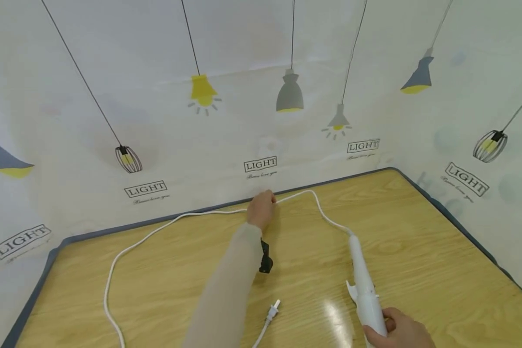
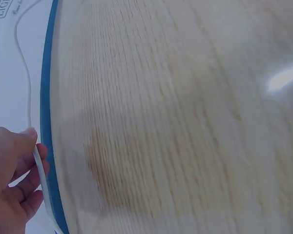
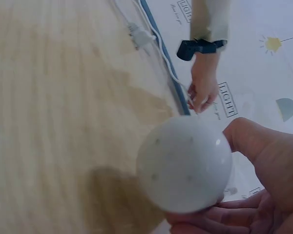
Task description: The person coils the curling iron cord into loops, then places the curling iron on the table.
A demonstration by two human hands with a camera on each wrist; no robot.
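Note:
A white curling iron (image 1: 362,275) points from the back toward the front on the right of the wooden table, its small lever sticking out to the left. My right hand (image 1: 401,329) grips its thick near end, and the rounded white end cap (image 3: 184,165) faces the right wrist camera. My left hand (image 1: 262,209) reaches to the table's back edge and pinches the white cord (image 2: 29,87) between thumb and fingers. From the iron the cord runs through this hand, then loops left and forward. Its two-pin plug (image 1: 272,310) lies at the front middle.
A wood-grain tabletop (image 1: 178,270) has a dark blue border (image 1: 156,223) along its back and sides. Behind it rises a pale wall covering (image 1: 226,135) printed with lamps and words. A black wrist device (image 1: 266,258) is strapped on the left arm.

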